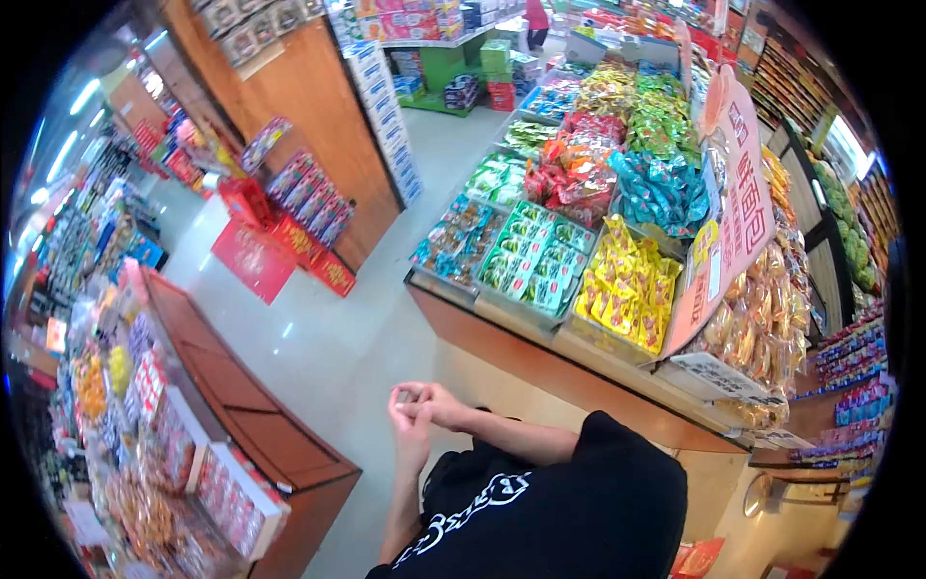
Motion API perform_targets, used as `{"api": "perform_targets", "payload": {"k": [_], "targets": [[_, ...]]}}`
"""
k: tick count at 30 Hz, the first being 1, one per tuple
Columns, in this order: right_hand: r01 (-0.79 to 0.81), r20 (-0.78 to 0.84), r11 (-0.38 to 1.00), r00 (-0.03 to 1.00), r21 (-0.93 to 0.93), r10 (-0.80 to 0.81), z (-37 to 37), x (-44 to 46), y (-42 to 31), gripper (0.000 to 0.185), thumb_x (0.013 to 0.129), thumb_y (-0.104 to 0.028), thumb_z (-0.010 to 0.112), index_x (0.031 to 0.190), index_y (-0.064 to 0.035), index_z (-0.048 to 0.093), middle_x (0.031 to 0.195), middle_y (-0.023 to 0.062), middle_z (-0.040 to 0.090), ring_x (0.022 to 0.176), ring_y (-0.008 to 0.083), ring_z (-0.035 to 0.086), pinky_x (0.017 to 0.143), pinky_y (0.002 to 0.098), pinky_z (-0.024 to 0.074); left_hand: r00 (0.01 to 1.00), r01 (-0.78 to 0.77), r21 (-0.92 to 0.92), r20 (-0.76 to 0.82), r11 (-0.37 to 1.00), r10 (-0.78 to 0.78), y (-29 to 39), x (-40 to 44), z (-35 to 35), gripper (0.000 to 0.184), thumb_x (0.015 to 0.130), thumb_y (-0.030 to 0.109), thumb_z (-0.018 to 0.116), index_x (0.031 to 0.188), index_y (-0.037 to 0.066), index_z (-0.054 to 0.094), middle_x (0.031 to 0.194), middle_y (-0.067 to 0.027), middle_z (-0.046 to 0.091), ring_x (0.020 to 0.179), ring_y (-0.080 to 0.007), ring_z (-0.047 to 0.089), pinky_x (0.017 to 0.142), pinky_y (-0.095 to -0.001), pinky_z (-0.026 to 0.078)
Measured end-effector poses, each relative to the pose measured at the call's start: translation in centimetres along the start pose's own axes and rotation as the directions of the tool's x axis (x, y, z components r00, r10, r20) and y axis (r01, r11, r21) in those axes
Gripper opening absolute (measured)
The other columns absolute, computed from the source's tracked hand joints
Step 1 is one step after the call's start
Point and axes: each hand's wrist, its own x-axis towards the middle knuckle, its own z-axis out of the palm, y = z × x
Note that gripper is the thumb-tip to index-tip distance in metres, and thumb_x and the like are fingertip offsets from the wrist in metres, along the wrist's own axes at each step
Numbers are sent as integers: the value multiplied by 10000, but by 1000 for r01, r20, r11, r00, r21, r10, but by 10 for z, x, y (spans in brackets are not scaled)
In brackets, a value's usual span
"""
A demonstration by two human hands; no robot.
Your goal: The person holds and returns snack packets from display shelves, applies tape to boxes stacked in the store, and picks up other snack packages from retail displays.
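Both bare forearms angle inward; the left hand and right hand meet, fingers curled

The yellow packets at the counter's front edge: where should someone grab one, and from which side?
Likely best with the right hand, from above and the near side, pinching one top packet by its edge. The yellow packets lie heaped in an open-topped bin, and the pink sign stands along their right, so approaching from there looks awkward.

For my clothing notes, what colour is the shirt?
The shirt is black with a white print, best seen in the head view.
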Motion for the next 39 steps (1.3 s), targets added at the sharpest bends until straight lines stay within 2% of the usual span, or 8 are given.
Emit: {"api": "perform_targets", "payload": {"k": [9,12,20,23,30,31,36,39], "targets": [[-113,-161,990,982,-84,98,-3,131,-26,495,833,-269,705,1226,7,586,843,46,656,789,106,582,726,277,477,991,124,-180,-30,976,-132,40,126,-43,536,982,127,483,1411,-8,192,1371,-223,402,1260,-269,454,1012,-363,408],[-228,-160,973,959,46,232,2,181,-38,488,833,-289,700,1214,-1,598,837,53,659,777,108,586,714,288,485,989,146,-153,12,977,-146,32,177,-84,515,981,155,496,1394,-12,235,1334,-207,431,1203,-239,488,971,-339,432],[-75,-223,997,972,1,73,21,355,-49,409,903,-358,627,1098,2,622,858,60,642,748,112,582,641,273,482,972,190,-15,145,982,-186,74,333,-187,610,978,182,522,1426,-44,175,1309,-194,442,1213,-245,467,964,-328,440],[11,-278,1000,961,23,-4,17,418,-56,369,935,-367,586,998,-5,621,816,38,611,714,105,556,612,273,469,978,20,64,208,998,-33,103,383,-203,625,988,202,500,1443,-50,152,1286,-180,476,1194,-245,490,944,-321,442],[134,-470,983,880,122,-61,-9,497,-71,222,904,-258,600,868,-39,597,763,-10,562,700,81,502,605,272,434,845,-204,528,520,824,-124,150,484,-208,643,1005,351,428,1433,-77,213,1260,-256,513,1176,-301,524,983,-354,414],[145,-486,983,871,114,-73,-22,509,-62,202,893,-243,601,868,-42,599,763,-9,561,699,81,500,605,272,433,882,-132,636,426,760,-203,161,487,-196,563,1015,318,388,1401,-75,274,1244,-280,533,1158,-353,545,964,-380,428],[218,-575,972,808,90,-128,-72,551,-91,158,847,-175,590,913,-32,607,786,36,621,707,123,571,592,292,472,858,-327,540,514,776,4,149,548,-167,484,1022,254,343,1388,-60,295,1277,-286,512,1197,-390,517,989,-405,412],[186,-651,977,730,-104,-208,-106,567,-116,191,855,-149,597,971,2,603,800,30,588,717,92,543,600,267,463,774,-398,504,633,767,-14,162,591,-141,494,1010,270,396,1385,-42,322,1265,-272,521,1196,-353,523,998,-389,408]]}}
